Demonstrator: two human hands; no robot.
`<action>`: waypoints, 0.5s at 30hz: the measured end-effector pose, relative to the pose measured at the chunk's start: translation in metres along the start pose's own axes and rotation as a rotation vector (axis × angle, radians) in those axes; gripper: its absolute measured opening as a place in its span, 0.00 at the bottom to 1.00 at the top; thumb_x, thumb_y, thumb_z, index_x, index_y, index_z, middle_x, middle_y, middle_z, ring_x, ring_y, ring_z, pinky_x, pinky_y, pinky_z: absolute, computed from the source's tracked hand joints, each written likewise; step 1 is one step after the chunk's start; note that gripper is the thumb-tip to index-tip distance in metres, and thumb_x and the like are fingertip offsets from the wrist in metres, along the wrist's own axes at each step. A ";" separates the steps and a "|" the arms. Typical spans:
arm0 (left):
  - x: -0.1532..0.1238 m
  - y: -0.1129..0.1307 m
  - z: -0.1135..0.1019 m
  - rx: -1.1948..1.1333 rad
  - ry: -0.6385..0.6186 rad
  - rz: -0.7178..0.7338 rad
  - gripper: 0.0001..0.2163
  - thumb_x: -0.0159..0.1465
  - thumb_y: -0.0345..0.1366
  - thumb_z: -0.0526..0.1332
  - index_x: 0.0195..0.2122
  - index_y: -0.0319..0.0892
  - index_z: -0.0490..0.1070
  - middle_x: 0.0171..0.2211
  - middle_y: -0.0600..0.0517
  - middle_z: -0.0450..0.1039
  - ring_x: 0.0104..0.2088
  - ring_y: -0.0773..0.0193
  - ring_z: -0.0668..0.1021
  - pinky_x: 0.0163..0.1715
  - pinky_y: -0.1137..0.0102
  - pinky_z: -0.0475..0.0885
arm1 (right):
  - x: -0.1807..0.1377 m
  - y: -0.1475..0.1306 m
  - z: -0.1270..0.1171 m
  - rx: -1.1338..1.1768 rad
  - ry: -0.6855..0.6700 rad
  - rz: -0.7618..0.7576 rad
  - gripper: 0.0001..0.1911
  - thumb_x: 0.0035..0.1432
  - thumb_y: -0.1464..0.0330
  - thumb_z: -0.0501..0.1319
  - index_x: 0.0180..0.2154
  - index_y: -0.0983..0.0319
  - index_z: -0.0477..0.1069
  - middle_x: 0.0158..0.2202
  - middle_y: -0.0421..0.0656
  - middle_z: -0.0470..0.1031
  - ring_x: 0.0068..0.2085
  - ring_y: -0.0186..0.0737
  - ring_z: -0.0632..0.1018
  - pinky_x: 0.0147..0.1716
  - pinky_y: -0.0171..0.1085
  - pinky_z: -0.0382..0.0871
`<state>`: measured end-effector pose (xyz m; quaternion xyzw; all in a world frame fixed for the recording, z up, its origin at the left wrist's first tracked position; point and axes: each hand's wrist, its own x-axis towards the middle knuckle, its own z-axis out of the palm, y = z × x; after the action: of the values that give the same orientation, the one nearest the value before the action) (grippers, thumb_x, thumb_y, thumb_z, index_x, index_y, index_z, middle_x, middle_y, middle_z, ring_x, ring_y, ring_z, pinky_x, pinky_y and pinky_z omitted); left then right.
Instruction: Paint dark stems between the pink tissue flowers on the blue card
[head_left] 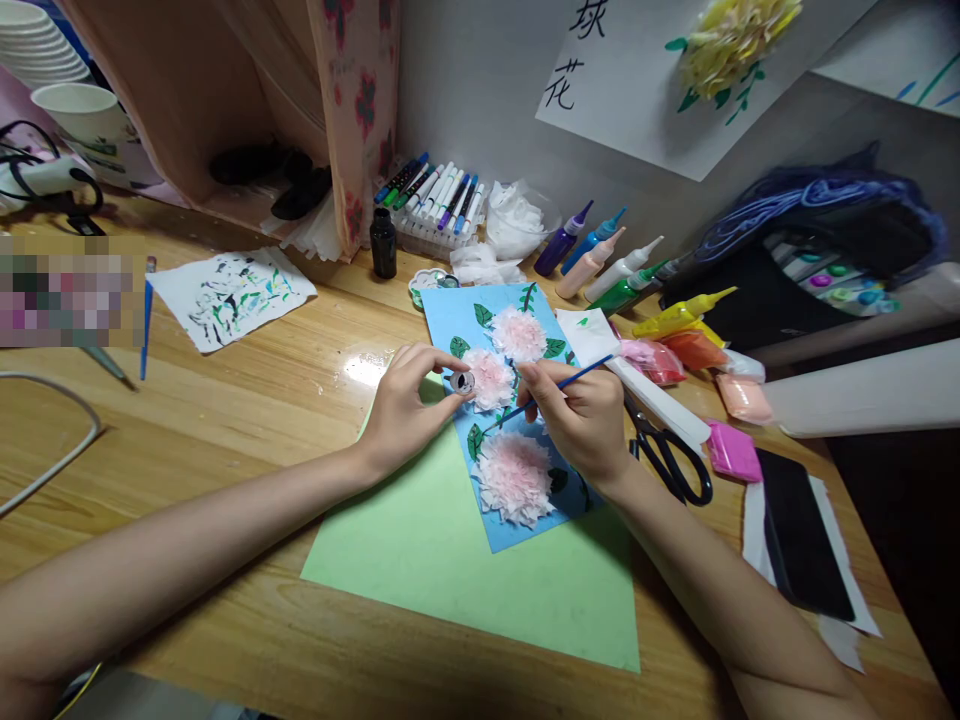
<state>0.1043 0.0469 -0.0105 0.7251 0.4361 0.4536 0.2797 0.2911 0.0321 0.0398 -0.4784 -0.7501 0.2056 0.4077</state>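
Between the thumb and fingers of my left hand (409, 405) is a small round cap (462, 382) with dark paint inside, held over the picture. My right hand (581, 415) grips a thin blue paintbrush (574, 377), its tip by a green leaf (475, 440) at the picture's left side. The blue card (502, 535) carries several pale pink ruffled flowers (514, 478) with dark-veined green leaves. Under the card lies a light green sheet (480, 600).
Scissors (675, 465), pink clay packets (733, 450) and a black phone (806, 535) lie at the right. Paint bottles (592, 265), markers (442, 200) and a black bottle (383, 245) stand behind. A paint-smeared paper (240, 295) and another brush (146, 320) are at the left.
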 end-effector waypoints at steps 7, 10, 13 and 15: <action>0.000 0.000 0.000 0.001 0.007 0.002 0.09 0.56 0.30 0.68 0.37 0.42 0.72 0.34 0.53 0.73 0.37 0.63 0.73 0.39 0.67 0.66 | -0.004 -0.005 -0.003 0.153 0.051 -0.016 0.23 0.65 0.63 0.54 0.18 0.63 0.67 0.14 0.36 0.64 0.17 0.26 0.67 0.19 0.30 0.59; 0.001 0.000 0.000 0.005 0.009 0.003 0.09 0.56 0.30 0.68 0.37 0.42 0.72 0.34 0.53 0.73 0.37 0.63 0.73 0.39 0.67 0.66 | -0.006 -0.008 -0.001 0.177 0.007 -0.056 0.23 0.65 0.64 0.54 0.19 0.63 0.67 0.15 0.36 0.65 0.18 0.25 0.68 0.20 0.30 0.60; 0.001 0.000 0.000 0.006 0.008 0.004 0.08 0.56 0.30 0.68 0.37 0.42 0.72 0.34 0.53 0.73 0.37 0.63 0.73 0.39 0.67 0.66 | -0.006 -0.009 0.003 0.129 -0.044 -0.112 0.23 0.66 0.65 0.54 0.19 0.63 0.66 0.14 0.36 0.64 0.18 0.26 0.67 0.21 0.30 0.60; 0.000 0.001 0.000 0.003 0.009 0.006 0.08 0.56 0.30 0.67 0.37 0.42 0.72 0.34 0.53 0.73 0.36 0.62 0.73 0.38 0.67 0.66 | -0.007 -0.009 0.005 0.097 -0.061 -0.139 0.23 0.66 0.65 0.53 0.19 0.62 0.65 0.14 0.36 0.64 0.18 0.26 0.67 0.21 0.31 0.60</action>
<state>0.1042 0.0469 -0.0097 0.7247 0.4360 0.4570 0.2752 0.2838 0.0225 0.0401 -0.3984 -0.7828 0.2271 0.4206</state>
